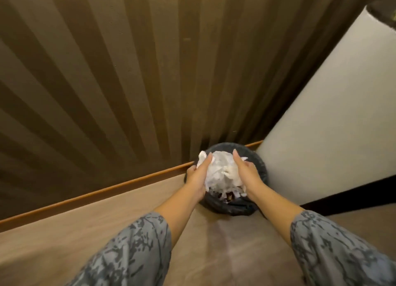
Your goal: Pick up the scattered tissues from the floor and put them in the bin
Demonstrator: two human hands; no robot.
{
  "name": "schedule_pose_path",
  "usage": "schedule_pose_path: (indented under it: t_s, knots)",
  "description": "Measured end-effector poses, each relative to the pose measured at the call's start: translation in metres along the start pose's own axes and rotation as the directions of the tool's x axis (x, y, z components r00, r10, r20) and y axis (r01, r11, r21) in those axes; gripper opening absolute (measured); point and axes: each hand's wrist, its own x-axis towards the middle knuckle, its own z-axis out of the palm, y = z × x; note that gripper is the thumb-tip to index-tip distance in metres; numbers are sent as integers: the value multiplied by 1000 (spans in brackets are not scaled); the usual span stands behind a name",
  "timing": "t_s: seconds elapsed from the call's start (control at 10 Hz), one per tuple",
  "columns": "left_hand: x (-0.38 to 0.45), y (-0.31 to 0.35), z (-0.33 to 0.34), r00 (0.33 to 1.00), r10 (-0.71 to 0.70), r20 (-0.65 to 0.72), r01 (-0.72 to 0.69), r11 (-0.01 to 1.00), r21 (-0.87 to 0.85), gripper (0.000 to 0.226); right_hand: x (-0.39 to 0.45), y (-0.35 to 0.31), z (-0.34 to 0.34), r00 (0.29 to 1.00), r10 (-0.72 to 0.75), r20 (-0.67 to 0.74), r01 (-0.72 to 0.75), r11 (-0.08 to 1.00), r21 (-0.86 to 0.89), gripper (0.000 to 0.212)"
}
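Observation:
A bunch of crumpled white tissues [220,171] is held between my two hands, right over the mouth of a round bin lined with a black bag [260,168]. My left hand [198,175] presses the bunch from the left with straight fingers. From the right, my right hand [246,174] presses it, fingers also extended. More white scraps and something brown show inside the bin [230,194] under the bunch. The bin stands on the floor against the wall.
A brown striped wall [128,82] with an orange-brown skirting board [107,191] runs behind the bin. A white panel [332,114] rises close on the bin's right. Light wooden floor [85,232] spreads to the left and in front.

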Motion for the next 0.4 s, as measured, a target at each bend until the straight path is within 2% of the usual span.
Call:
schedule_pose_path:
  t_s: [0.1, 0.2, 0.3, 0.4]
  knots:
    - [13, -9, 24, 994, -94, 58, 95, 995, -24, 114, 12, -4, -31, 991, 102, 92, -118, 975, 188, 106]
    - [-67, 12, 48, 995, -98, 33, 99, 994, -43, 58, -12, -12, -50, 968, 169, 188, -213, 946, 245, 83]
    - [-104, 18, 45, 993, -119, -26, 120, 993, 13, 55, -40, -13, -67, 953, 213, 216, -264, 934, 241, 60]
    - [-142, 31, 38, 992, -100, -77, 108, 989, 104, 43, -75, -14, -83, 938, 267, 220, -301, 944, 139, 59]
